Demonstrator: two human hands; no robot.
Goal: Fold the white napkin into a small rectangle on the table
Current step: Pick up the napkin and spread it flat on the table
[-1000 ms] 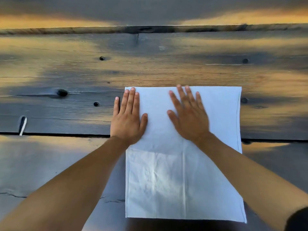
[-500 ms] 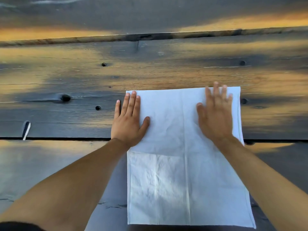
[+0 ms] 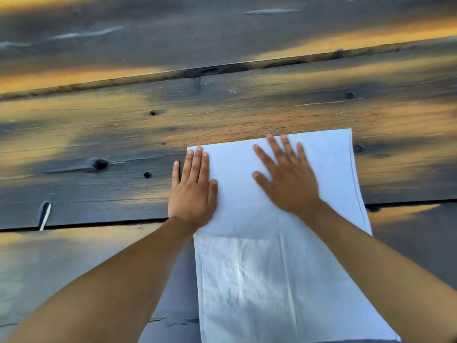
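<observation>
The white napkin [image 3: 277,268] lies flat on the dark wooden table [image 3: 123,134] as a tall rectangle, with a crease running down its middle and a stitched hem along its right edge. My left hand [image 3: 193,186] presses flat on the napkin's far left corner, fingers straight, the little finger off the cloth on the wood. My right hand [image 3: 286,177] lies flat on the far middle of the napkin, fingers spread. Both forearms reach in from the bottom of the view.
The table is made of wide planks with knots, small holes and gaps between boards [image 3: 99,222]. A small pale sliver [image 3: 45,215] sticks out of the gap at the left. The napkin's near edge runs close to the table's front edge.
My right hand slid from the middle of the napkin out to its right edge, then back to the middle. My left hand stayed on the far left corner. The view tilted.
</observation>
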